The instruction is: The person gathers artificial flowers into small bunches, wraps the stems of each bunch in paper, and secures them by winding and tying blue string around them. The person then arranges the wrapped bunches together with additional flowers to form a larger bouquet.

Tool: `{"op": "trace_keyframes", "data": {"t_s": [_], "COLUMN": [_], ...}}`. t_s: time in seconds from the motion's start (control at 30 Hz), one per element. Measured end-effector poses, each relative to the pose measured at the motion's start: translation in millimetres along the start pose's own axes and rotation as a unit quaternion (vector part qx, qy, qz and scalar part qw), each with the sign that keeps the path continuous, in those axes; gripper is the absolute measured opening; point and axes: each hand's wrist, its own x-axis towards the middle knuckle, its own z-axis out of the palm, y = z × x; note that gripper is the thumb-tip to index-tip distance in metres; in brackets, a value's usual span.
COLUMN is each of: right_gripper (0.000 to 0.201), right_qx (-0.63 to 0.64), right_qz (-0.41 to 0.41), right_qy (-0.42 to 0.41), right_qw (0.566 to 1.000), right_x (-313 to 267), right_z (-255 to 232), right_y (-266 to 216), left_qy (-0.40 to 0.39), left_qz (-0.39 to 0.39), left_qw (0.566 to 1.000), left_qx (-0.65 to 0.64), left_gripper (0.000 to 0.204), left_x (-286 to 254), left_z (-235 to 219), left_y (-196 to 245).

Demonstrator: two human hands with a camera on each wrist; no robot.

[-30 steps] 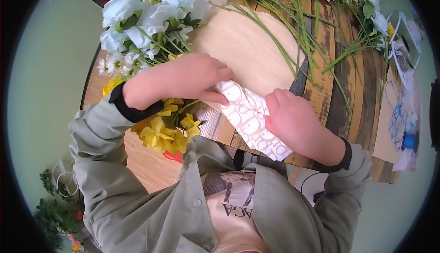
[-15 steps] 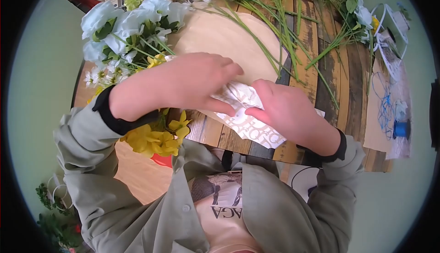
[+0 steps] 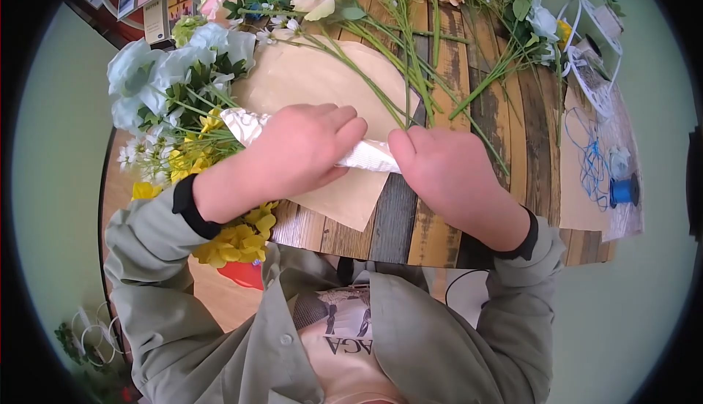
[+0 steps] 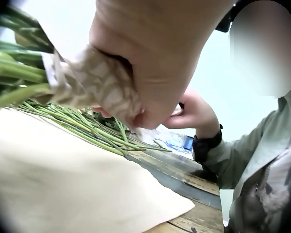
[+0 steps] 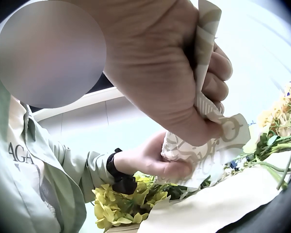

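Observation:
My left hand [image 3: 307,144] grips a white and beige patterned wrapping sheet [image 3: 244,122], which is wound round a bundle of green stems [image 4: 17,73]. The fingers curl over it; the stems inside are hidden. Beside it, my right hand [image 3: 445,177] pinches the narrow, twisted end of the same sheet, pulled out to the right. A loose flap of it stands up past the thumb in the right wrist view. Pale blue flowers [image 3: 135,82], small white daisies and yellow flowers [image 3: 238,245] spread from the bundle to the left.
Cream paper [image 3: 322,75] lies under the hands on the wooden plank table [image 3: 399,221]. Several loose green stems [image 3: 417,71] with flower heads cross the back. At the right are a white wire rack [image 3: 597,75], blue thread [image 3: 589,151] and a blue spool [image 3: 625,191].
Both hands turned and rolled the patterned sheet from a broad, flat strip into a narrow band round the stems. The left hand now closes over it, while the right holds its end.

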Motion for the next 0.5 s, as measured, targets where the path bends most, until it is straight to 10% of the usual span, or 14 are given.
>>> {"op": "trace_keyframes", "data": {"t_s": [0.13,0.2,0.37,0.5], "right_gripper": [0.027,0.039,0.051,0.043], "right_qx": [0.218,0.547,0.698,0.689], "right_qz": [-0.038,0.089,0.217,0.122], "right_qy": [-0.048,-0.105,-0.261,-0.258], "right_qw": [0.974,0.826,0.631,0.667], "right_x": [-5,-3,12,16], "right_z": [-28,-31,33,49], "right_y": [34,64,44,13], "left_qy": [0.047,0.092,0.126,0.136], "left_qz": [0.053,0.101,0.144,0.157], "left_qw": [0.991,0.975,0.961,0.954], "left_qx": [0.110,0.177,0.199,0.217], "left_gripper": [0.028,0.018,0.017,0.018], "left_x": [-4,-8,-16,-22], "left_z": [2,2,-5,1], "left_y": [14,18,29,30]}}
